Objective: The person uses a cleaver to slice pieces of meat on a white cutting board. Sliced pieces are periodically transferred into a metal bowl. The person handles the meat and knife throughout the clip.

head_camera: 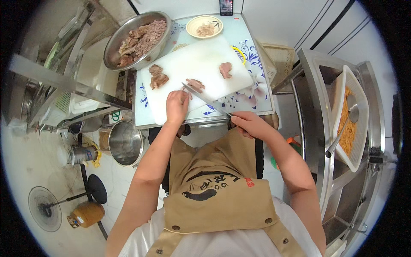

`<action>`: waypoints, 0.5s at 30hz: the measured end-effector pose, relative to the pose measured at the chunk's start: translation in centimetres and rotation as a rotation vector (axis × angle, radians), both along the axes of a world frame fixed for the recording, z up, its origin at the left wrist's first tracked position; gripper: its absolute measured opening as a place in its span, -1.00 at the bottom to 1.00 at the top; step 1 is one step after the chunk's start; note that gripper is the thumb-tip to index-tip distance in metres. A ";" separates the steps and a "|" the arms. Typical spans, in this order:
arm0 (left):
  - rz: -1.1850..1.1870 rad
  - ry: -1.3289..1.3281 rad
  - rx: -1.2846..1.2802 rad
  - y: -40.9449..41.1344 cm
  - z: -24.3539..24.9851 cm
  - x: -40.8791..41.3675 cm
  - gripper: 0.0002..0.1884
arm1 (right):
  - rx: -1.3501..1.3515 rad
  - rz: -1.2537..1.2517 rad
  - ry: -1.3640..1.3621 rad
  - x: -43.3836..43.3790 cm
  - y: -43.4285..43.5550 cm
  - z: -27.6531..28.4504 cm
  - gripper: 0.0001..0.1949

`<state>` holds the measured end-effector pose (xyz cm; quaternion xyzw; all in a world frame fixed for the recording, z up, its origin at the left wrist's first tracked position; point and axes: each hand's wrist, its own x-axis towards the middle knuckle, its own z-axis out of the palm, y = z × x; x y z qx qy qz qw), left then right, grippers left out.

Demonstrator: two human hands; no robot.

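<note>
My right hand [249,123] grips the handle of a long kitchen knife [207,100], its blade slanting up and left over the white cutting board [205,61]. The blade lies beside sliced strips of meat [195,85]. My left hand [177,104] rests on the board by the blade's tip, its fingertips on a small piece of meat [188,93]. Two brown chunks of meat [159,81] sit at the board's left, touching or nearly so. A pinkish piece of meat [225,70] lies at its right.
A steel bowl [110,48] of diced meat and chunks stands at the back left, near a small bowl [192,29] with light bits. A phone [226,8] leans at the wall. Right, a white basket [358,141] holds orange-brown food and a ladle [352,110]. A steel pot [126,143] stands lower left.
</note>
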<state>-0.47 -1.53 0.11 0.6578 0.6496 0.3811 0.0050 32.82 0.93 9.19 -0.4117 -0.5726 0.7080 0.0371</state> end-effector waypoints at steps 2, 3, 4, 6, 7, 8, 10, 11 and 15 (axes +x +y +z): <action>0.072 -0.052 -0.087 -0.6 0.0 -0.9 -0.87 | 0.001 -0.026 0.027 0.2 -0.9 -0.1 -0.67; 0.108 -0.082 -0.131 -0.8 0.0 -1.2 -0.85 | 0.000 -0.038 0.038 0.2 -1.2 -0.1 -0.69; 0.142 -0.123 -0.111 -0.6 0.0 -1.6 -0.84 | 0.002 -0.052 0.026 0.2 -1.4 0.0 -0.68; 0.164 -0.145 -0.105 0.4 0.0 -2.1 -0.82 | 0.003 -0.082 0.002 -0.1 -1.7 0.3 -0.68; 0.173 -0.156 -0.103 1.0 0.1 -2.3 -0.80 | -0.001 -0.109 0.024 -0.1 -1.9 0.4 -0.68; 0.156 -0.133 -0.158 1.5 0.2 -2.5 -0.80 | -0.005 -0.138 0.047 0.0 -2.2 0.5 -0.68; 0.170 -0.081 -0.211 2.1 0.1 -2.6 -0.83 | -0.015 -0.180 0.072 -0.2 -2.6 1.2 -0.68; 0.176 -0.055 -0.238 2.4 0.1 -2.7 -0.85 | -0.020 -0.194 0.075 -0.4 -2.8 1.7 -0.67; 0.135 -0.054 -0.226 2.6 0.0 -3.4 -0.89 | 0.002 -0.232 0.082 -0.7 -4.3 1.4 -0.67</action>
